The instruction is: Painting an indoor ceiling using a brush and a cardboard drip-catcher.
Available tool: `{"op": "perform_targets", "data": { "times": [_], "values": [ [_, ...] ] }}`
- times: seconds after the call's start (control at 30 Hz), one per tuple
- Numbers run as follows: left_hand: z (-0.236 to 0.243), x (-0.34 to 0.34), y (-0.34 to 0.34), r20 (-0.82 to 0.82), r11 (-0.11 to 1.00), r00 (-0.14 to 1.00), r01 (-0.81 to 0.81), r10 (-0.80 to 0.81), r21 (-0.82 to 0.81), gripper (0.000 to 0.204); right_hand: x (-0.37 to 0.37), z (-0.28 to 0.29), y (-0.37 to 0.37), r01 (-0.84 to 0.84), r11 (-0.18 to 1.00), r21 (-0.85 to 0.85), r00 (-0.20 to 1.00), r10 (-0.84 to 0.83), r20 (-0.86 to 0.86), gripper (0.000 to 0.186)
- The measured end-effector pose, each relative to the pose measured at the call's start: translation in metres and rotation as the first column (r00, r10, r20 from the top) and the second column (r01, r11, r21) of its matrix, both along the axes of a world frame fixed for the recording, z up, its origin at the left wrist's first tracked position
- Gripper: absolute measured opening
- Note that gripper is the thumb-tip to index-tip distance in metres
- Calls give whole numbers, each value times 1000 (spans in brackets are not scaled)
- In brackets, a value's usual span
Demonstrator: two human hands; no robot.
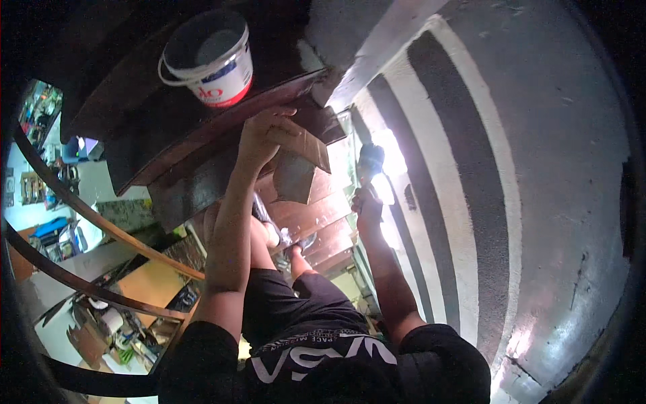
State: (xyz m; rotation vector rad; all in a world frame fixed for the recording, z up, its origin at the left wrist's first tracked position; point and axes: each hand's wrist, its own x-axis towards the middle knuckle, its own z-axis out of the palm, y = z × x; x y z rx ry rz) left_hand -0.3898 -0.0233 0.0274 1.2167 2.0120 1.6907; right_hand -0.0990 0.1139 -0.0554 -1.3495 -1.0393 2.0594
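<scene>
My left hand is closed on the edge of a folded brown cardboard piece, beside the edge of a dark wooden stair tread. My right hand is raised near the striped wall, its fingers wrapped round the handle of a paintbrush. The brush's dark head points up, close to the wall; glare blurs its outline, and I cannot tell whether it touches. A white plastic bucket with red and blue print and a wire handle stands on a tread, beyond my left hand.
Wooden stairs drop away under my feet. On the left a curved wooden railing borders a lower room with cluttered shelves and a tan board. The wall with dark and white curved stripes rises close on my right.
</scene>
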Motion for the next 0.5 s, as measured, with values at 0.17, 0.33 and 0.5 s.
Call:
{"op": "perform_targets", "data": {
  "times": [0.17,0.33,0.5],
  "values": [
    [-5,-2,-7,109,1000,994,-10,9,9,24,21,39,11,-75,997,20,997,74,31,30],
    [-7,12,-21,610,999,791,-19,46,-50,30,50,64,17,-122,986,116,991,127,-30,22],
    [-36,50,-52,866,938,478,-213,-145,274,29,86,84,13,-288,940,183,954,265,142,24]
  ]
}}
